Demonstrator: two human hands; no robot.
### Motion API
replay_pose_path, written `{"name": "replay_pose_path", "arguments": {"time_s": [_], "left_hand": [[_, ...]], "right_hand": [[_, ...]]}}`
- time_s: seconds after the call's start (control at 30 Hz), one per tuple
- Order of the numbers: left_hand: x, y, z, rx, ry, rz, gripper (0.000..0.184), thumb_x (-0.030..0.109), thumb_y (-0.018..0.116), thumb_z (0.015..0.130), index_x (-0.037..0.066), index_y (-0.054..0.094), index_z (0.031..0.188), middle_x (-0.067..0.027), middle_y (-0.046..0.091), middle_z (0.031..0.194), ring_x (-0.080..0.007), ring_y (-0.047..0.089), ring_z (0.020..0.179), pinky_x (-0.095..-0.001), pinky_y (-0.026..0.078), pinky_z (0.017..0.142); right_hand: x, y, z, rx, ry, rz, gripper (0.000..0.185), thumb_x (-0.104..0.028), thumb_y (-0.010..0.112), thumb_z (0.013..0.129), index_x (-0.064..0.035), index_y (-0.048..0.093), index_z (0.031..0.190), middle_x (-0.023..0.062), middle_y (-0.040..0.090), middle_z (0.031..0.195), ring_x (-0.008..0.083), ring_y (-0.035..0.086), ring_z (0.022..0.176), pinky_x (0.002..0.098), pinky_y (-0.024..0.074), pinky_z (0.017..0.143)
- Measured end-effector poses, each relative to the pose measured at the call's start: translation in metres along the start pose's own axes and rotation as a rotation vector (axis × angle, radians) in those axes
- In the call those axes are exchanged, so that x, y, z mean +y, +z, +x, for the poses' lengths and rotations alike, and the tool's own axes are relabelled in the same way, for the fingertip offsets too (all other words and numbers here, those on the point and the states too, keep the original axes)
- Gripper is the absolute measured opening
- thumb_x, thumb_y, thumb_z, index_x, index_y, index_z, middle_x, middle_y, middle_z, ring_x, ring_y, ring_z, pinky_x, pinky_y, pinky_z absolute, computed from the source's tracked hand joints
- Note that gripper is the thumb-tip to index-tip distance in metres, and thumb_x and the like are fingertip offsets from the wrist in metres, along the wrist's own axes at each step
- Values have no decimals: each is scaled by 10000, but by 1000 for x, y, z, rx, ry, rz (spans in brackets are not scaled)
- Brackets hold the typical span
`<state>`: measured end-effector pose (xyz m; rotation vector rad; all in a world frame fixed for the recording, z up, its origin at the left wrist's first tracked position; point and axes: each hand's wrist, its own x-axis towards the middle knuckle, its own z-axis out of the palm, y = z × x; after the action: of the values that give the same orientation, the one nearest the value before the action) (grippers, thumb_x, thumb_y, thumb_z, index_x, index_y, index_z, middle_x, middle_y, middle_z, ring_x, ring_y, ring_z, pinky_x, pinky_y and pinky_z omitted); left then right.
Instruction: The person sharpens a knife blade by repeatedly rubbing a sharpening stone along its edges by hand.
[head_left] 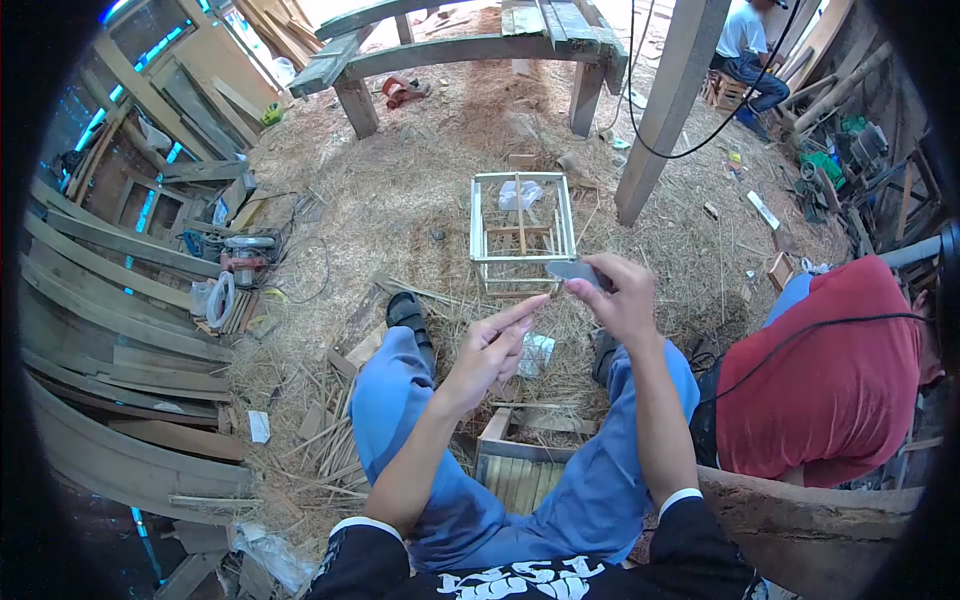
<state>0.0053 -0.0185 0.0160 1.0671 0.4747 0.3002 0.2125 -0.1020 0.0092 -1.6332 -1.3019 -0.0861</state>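
Note:
My right hand [622, 298] is raised over my knees, thumb and fingers closed on a small, flat grey piece [572, 271] with a rounded edge. Whether it is a blade or a folded sheet I cannot make out. My left hand [487, 355] is just to its left, its fingertips almost meeting the right thumb. The left fingers are drawn together, and anything between them is too small to name. Beyond both hands stands a pale wooden frame [522, 258] of thin strips, upright on the floor. Between my legs is a wooden box [490, 440] with slats in it.
A co-worker in a red shirt [820, 375] bends close at my right. Another person [745, 50] sits at the far right. A workbench [460, 52] and a post [672, 110] stand ahead. A circular saw [245, 260], planks [120, 290] and loose sticks [335, 440] lie left.

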Motion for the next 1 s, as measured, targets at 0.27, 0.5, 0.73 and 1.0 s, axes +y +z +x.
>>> {"name": "replay_pose_path", "arguments": {"time_s": [0.27,0.5,0.73,1.0], "left_hand": [[-7,-6,2,37,26,-21,364,153,490,1014,70,527,1366,102,268,646,-10,236,492,-204,180,424],[-10,-8,4,9,18,-25,385,154,490,1016,84,508,1393,108,274,628,-4,244,475,-197,209,420],[1,0,-2,10,26,33,379,151,496,1006,55,521,1372,106,264,641,-10,239,492,-204,185,423],[-1,-4,-2,13,22,10,381,135,487,1011,50,512,1382,107,300,608,-1,267,464,-196,224,415]], "right_hand": [[-7,6,-1,-30,-41,-35,373,-375,816,731,-37,701,840,95,652,707,239,644,586,324,477,525],[-18,10,-6,-125,-148,-84,375,-367,815,732,-29,705,851,95,666,728,226,649,598,324,484,536],[2,-3,1,30,5,-142,358,-369,812,736,-40,694,807,86,639,671,205,637,574,326,475,518],[-3,5,0,39,-14,-125,343,-365,814,736,-49,693,795,85,665,705,225,648,570,327,494,535]]}}
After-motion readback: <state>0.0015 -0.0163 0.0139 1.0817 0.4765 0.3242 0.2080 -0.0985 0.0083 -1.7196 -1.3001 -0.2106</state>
